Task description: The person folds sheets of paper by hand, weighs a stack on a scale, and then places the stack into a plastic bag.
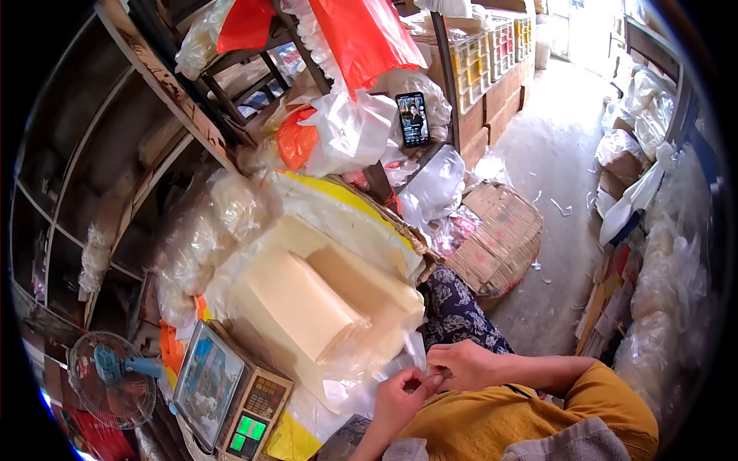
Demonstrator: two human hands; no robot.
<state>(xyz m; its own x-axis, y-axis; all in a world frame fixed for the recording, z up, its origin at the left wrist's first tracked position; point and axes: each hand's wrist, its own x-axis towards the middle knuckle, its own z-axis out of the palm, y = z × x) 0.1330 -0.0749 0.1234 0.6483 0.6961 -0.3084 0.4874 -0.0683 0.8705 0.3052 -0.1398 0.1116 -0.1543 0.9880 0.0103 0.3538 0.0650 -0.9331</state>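
Note:
My left hand [401, 393] and my right hand [460, 364] meet close to my body, at the near edge of the work surface. Fingers and thumbs of both are pinched together, nearly touching. A strip of clear plastic [415, 349] rises beside the right hand; what exactly the fingertips hold is too small to make out. Just beyond the hands lies a stack of cream-coloured sheets [296, 296], its upper part folded over, on clear and yellow plastic [346, 196].
A digital scale [250, 415] with green displays stands at the lower left, near a fan [115, 376]. Bundled plastic bags [223, 215] line the left side. A phone [413, 119] leans at the back. Flattened cardboard [500, 238] lies by the floor [561, 146].

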